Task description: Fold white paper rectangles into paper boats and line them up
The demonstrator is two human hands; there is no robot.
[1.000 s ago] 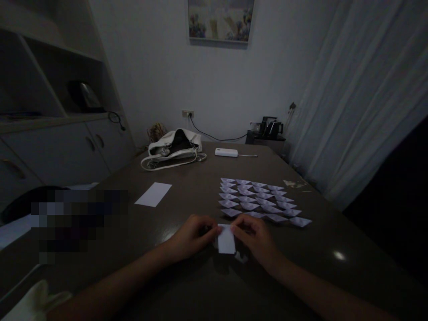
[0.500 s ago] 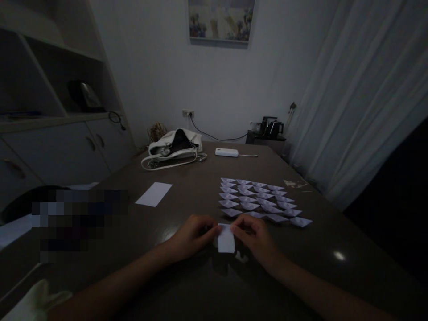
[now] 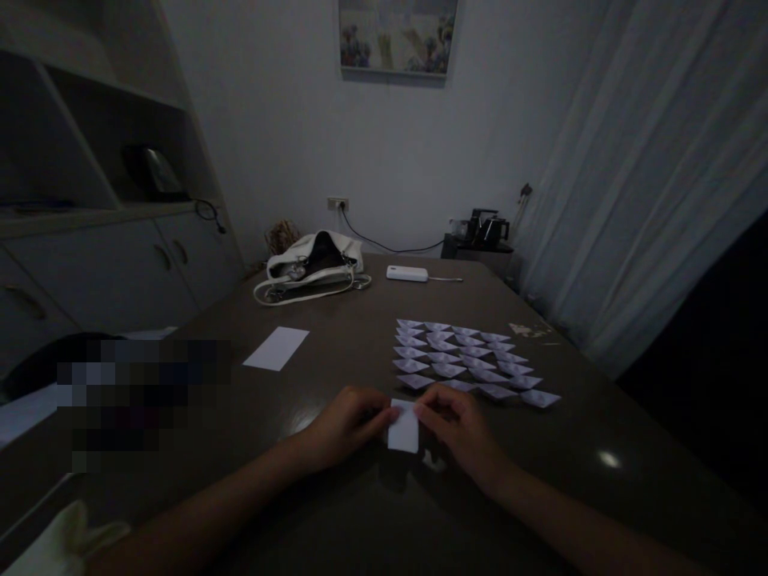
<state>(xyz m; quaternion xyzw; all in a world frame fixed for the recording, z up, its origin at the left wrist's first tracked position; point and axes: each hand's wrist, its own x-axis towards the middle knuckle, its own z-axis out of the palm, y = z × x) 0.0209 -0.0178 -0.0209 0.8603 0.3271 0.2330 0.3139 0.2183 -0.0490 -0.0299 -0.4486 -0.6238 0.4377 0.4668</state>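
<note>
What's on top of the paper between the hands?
Thumbs of the left hand and right hand touch the paper near its far corners; what they cover is hidden.

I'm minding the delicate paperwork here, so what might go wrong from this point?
The right hand is close to the nearest row of paper boats, so a small outward move might knock some askew. The left hand and right hand both pinch the folded paper near its far end, so uneven pressure could skew its layers. The dim light might hide a crooked edge.
</note>
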